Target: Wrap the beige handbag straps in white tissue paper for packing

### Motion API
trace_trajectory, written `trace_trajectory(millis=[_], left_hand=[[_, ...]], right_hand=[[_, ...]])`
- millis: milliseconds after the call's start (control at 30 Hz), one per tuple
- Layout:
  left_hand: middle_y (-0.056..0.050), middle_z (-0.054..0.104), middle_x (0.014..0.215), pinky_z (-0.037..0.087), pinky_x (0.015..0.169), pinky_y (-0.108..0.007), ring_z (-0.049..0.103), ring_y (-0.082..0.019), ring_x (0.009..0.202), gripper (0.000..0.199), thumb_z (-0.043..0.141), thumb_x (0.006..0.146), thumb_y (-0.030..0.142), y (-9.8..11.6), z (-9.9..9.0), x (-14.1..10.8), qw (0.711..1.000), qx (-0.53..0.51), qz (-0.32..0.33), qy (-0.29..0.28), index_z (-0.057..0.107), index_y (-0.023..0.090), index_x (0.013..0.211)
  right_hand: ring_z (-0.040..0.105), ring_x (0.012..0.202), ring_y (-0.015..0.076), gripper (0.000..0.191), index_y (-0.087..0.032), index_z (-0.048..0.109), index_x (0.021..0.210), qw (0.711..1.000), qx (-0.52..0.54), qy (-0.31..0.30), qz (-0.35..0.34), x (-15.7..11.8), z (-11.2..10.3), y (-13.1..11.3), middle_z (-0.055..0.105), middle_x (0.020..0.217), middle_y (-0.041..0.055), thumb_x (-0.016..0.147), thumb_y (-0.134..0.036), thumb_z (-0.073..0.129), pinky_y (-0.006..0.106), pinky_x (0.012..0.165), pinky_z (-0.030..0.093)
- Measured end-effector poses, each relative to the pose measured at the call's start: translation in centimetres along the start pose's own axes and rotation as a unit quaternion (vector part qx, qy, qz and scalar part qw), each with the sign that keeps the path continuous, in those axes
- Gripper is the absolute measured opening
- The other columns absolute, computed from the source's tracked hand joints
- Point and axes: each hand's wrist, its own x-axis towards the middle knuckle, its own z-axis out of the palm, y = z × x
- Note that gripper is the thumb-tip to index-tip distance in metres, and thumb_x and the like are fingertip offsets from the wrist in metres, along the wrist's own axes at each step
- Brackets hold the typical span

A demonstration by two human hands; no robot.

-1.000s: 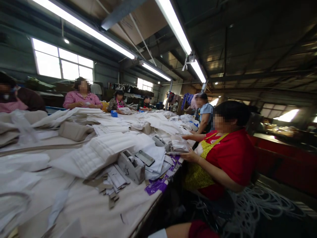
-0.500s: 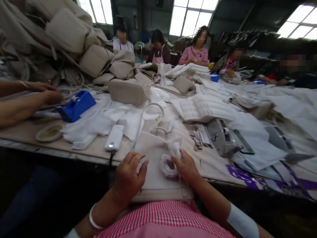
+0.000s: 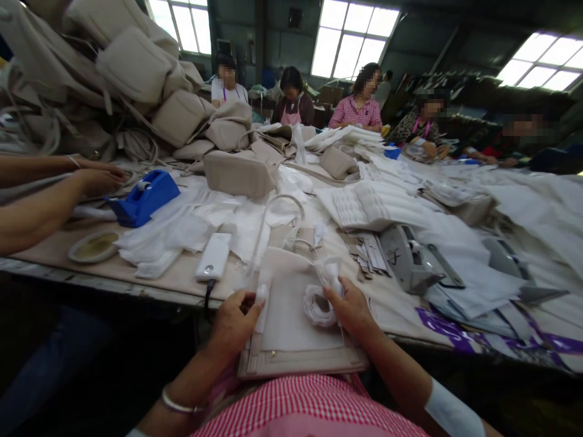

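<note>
With the left hand [image 3: 237,320], curling narrowed fingers by a filmy strip [image 3: 262,303], grip impossible to tell; spread wider earlier. With the right hand [image 3: 357,306], pinching crumpled white wrapping [image 3: 334,276] beside a ring-shaped coil [image 3: 314,315]. On the beige bag [image 3: 303,359], at the counter's [image 3: 150,280] front edge: smooth white sheet [image 3: 286,303], gold stud [image 3: 273,353].

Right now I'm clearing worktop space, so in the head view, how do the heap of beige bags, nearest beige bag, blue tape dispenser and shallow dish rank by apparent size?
Largest to smallest:
Heap of beige bags
Nearest beige bag, enlarged by closeness
Blue tape dispenser
Shallow dish
</note>
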Motion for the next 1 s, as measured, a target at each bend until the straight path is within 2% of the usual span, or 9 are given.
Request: trace_trajectory(millis=[167, 267, 400, 500, 633, 700, 833, 900, 1000], left_hand=[[-0.006, 0.069, 0.078, 0.052, 0.066, -0.032, 0.064, -0.020, 0.070, 0.029, 0.057, 0.082, 0.046, 0.6, 0.1, 0.1, 1.000, 0.012, 0.009, -0.020, 0.063, 0.017, 0.084], [-0.007, 0.070, 0.082, 0.053, 0.069, -0.032, 0.065, -0.020, 0.073, 0.032, 0.056, 0.083, 0.048, 0.7, -0.5, 0.1, 1.000, 0.012, 0.017, -0.021, 0.064, 0.017, 0.088], [-0.008, 0.070, 0.089, 0.052, 0.074, -0.031, 0.066, -0.020, 0.079, 0.036, 0.052, 0.086, 0.049, 0.6, -2.0, 1.7, 0.995, 0.052, 0.061, 0.058, 0.065, 0.016, 0.093], [-0.009, 0.068, 0.093, 0.050, 0.076, -0.032, 0.065, -0.021, 0.080, 0.036, 0.047, 0.089, 0.045, 0.2, -2.5, 4.6, 0.979, 0.151, 0.065, 0.121, 0.064, 0.015, 0.097], [-0.013, 0.069, 0.097, 0.047, 0.079, -0.032, 0.065, -0.024, 0.092, 0.037, 0.042, 0.091, 0.041, -0.4, -1.5, 8.5, 0.959, 0.277, 0.016, 0.058, 0.064, 0.012, 0.099], [-0.015, 0.070, 0.093, 0.047, 0.075, -0.032, 0.066, -0.026, 0.088, 0.036, 0.045, 0.090, 0.041, -0.5, -0.8, 9.6, 0.954, 0.297, 0.009, 0.039, 0.066, 0.012, 0.094], [-0.017, 0.068, 0.087, 0.046, 0.067, -0.035, 0.066, -0.030, 0.082, 0.030, 0.045, 0.088, 0.034, -0.1, -0.3, 9.9, 0.944, 0.326, 0.014, 0.044, 0.065, 0.011, 0.087], [-0.018, 0.066, 0.089, 0.045, 0.068, -0.036, 0.065, -0.031, 0.083, 0.031, 0.039, 0.090, 0.027, 0.3, -0.4, 9.6, 0.930, 0.360, 0.051, 0.058, 0.065, 0.011, 0.086], [-0.019, 0.064, 0.099, 0.046, 0.069, -0.036, 0.065, -0.029, 0.083, 0.035, 0.035, 0.091, 0.023, 1.1, -1.2, 9.0, 0.896, 0.416, 0.109, 0.116, 0.067, 0.011, 0.085]], right_hand=[[0.064, 0.095, 0.0265, 0.043, -0.013, 0.060, 0.116, 0.999, -0.037, -0.013, -0.024, -0.1, -1.0, 0.6, 0.068, 0.105, 0.0146, 0.088, -0.044, 0.051, 0.038, 0.083, 0.048], [0.063, 0.094, 0.0255, 0.053, -0.011, 0.053, 0.126, 0.996, -0.048, 0.036, -0.058, 1.0, -2.5, 0.0, 0.064, 0.113, 0.0168, 0.088, -0.048, 0.051, 0.038, 0.079, 0.049], [0.062, 0.084, 0.0209, 0.048, -0.010, 0.055, 0.122, 0.991, 0.003, 0.076, -0.111, 3.3, -4.3, -2.8, 0.065, 0.105, 0.0143, 0.088, -0.044, 0.052, 0.033, 0.070, 0.050], [0.061, 0.081, 0.0178, 0.034, -0.013, 0.061, 0.113, 0.983, 0.031, 0.046, -0.176, 3.5, -3.6, -5.0, 0.066, 0.099, 0.0105, 0.086, -0.033, 0.054, 0.030, 0.069, 0.050], [0.061, 0.079, 0.0156, 0.023, -0.017, 0.064, 0.105, 0.972, 0.071, -0.016, -0.222, 1.5, -0.9, -6.2, 0.065, 0.093, 0.0073, 0.086, -0.024, 0.053, 0.028, 0.071, 0.050], [0.060, 0.076, 0.0151, 0.021, -0.016, 0.065, 0.102, 0.970, 0.078, -0.034, -0.229, 0.5, 0.0, -6.1, 0.064, 0.090, 0.0064, 0.085, -0.020, 0.053, 0.028, 0.071, 0.049], [0.058, 0.077, 0.0151, 0.019, -0.017, 0.066, 0.098, 0.967, 0.082, -0.039, -0.240, -0.3, -0.2, -5.5, 0.062, 0.088, 0.0052, 0.083, -0.015, 0.054, 0.028, 0.073, 0.048], [0.058, 0.077, 0.0151, 0.020, -0.017, 0.066, 0.098, 0.967, 0.088, -0.035, -0.236, -0.3, -0.6, -5.3, 0.063, 0.088, 0.0050, 0.083, -0.014, 0.054, 0.028, 0.073, 0.047], [0.059, 0.077, 0.0150, 0.020, -0.017, 0.067, 0.099, 0.968, 0.097, -0.031, -0.230, -0.4, -1.0, -5.4, 0.063, 0.088, 0.0048, 0.083, -0.014, 0.054, 0.028, 0.073, 0.047]])
